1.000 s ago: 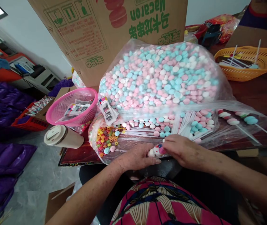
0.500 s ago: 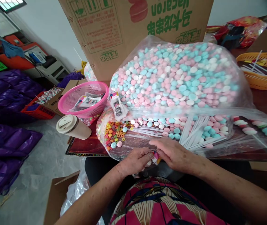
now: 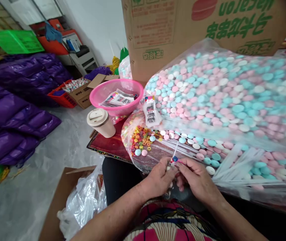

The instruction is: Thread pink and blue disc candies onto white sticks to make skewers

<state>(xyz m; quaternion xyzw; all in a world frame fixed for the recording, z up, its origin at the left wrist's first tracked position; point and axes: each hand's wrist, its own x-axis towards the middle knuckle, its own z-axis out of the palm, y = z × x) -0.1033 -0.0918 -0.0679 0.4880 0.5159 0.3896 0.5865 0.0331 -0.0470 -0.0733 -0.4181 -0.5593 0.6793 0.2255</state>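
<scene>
Cardboard box at the far side, upside-down green lettering "acaron" cut off by the top edge, upside-down green Chinese characters beneath it, fine-print panel at its left unreadable, printed packets near centre, print too small to read.

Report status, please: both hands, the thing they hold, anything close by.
Left hand and right hand both pinched on one small candy stick. Loose candy discs and white sticks lie just beyond them. Ring candies farther left.
</scene>
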